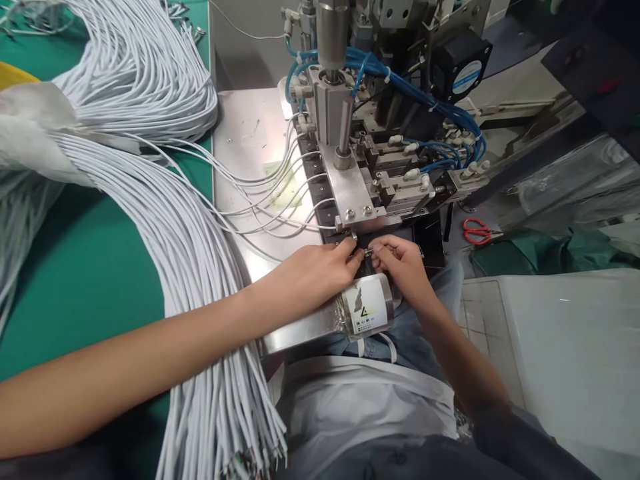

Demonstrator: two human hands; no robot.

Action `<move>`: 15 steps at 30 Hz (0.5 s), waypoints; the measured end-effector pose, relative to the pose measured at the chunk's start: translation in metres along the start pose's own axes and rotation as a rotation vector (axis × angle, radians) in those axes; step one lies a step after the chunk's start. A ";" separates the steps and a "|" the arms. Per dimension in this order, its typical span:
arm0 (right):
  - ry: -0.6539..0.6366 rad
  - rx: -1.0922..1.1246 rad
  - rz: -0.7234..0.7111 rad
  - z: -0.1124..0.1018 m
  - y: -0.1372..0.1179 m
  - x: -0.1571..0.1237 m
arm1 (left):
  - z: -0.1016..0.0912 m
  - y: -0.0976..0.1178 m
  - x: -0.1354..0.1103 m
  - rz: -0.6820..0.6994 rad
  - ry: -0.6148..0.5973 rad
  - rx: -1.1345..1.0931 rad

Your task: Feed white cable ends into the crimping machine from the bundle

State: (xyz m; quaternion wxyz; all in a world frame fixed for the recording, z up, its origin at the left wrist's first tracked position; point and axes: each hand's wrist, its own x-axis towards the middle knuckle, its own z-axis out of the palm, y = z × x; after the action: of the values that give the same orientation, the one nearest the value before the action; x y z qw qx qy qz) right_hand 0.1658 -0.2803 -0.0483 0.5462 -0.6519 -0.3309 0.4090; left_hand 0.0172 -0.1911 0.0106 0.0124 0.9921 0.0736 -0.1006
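Observation:
My left hand (pixel 336 267) is closed on the end of a white cable (pixel 263 253), beside the front of the machine's row of black cable slots. Close against it, my right hand (pixel 400 263) pinches the thin coloured wire ends (pixel 369 253) that stick out of that cable; fingers partly cover them. Several other white cables (pixel 280 175) run from the bundle into the black slotted fixture (pixel 320 190). Just behind my hands is the machine's metal press block (pixel 350 190). A clear tape-like roll with a white label (pixel 369 307) sits below my fingers.
A thick bundle of white cables (pixel 150 220) lies over the green mat (pixel 115 267) on my left. Blue air hoses (pixel 415 90) cross the machine. Red-handled scissors (pixel 477 231) lie to the right, near a white surface (pixel 575 353).

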 end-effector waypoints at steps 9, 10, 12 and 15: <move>-0.138 0.056 0.028 0.008 0.011 0.010 | 0.007 -0.007 -0.004 0.037 0.082 0.105; -0.153 0.050 -0.006 0.009 0.013 0.011 | 0.004 -0.006 -0.005 0.019 0.077 0.110; -0.159 0.012 -0.074 0.009 0.017 0.012 | -0.002 -0.003 -0.008 -0.037 0.039 0.124; -0.136 -0.089 -0.138 0.006 0.019 0.014 | -0.011 0.005 -0.012 -0.129 -0.036 0.131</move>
State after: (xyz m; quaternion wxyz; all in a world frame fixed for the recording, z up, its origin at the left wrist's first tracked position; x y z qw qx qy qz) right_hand 0.1665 -0.2694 -0.0700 0.5200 -0.6219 -0.4290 0.3986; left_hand 0.0086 -0.1970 0.0240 -0.0577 0.9820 0.1304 -0.1236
